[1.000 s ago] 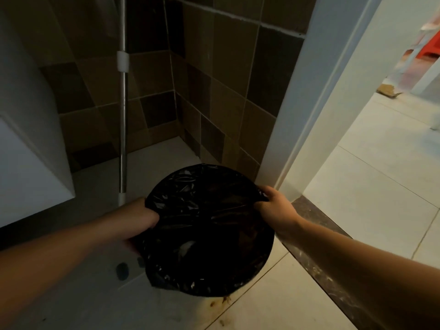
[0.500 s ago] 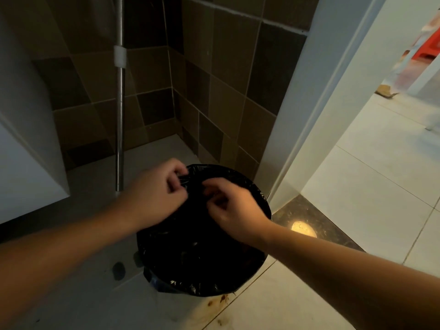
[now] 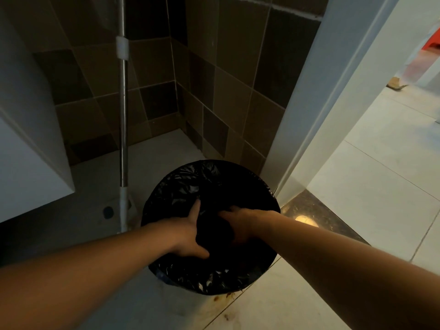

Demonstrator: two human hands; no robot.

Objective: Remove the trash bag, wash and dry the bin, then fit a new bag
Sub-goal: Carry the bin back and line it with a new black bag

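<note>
A round bin lined with a black trash bag [image 3: 214, 182] stands on the floor in the tiled corner. The bag's edge is folded over the rim all round, so only a sliver of the bin wall [image 3: 160, 275] shows at the lower left. Both my hands are down inside the bin's mouth. My left hand [image 3: 188, 234] lies with thumb and forefinger spread against a dark bulge of bag in the middle. My right hand [image 3: 240, 222] meets that bulge from the right, its fingertips lost in the dark folds.
A metal mop pole [image 3: 123, 115] stands just left of the bin, with a round floor drain [image 3: 108, 212] beside it. A white cabinet [image 3: 26, 167] juts out at left. The white door frame [image 3: 307, 120] and a dark threshold [image 3: 319, 210] lie right. Brown stains [image 3: 223, 298] mark the floor.
A second ago my hands held the bag at opposite sides of the rim. They then met at the far rim, and now both have dropped into the middle of the bin.
</note>
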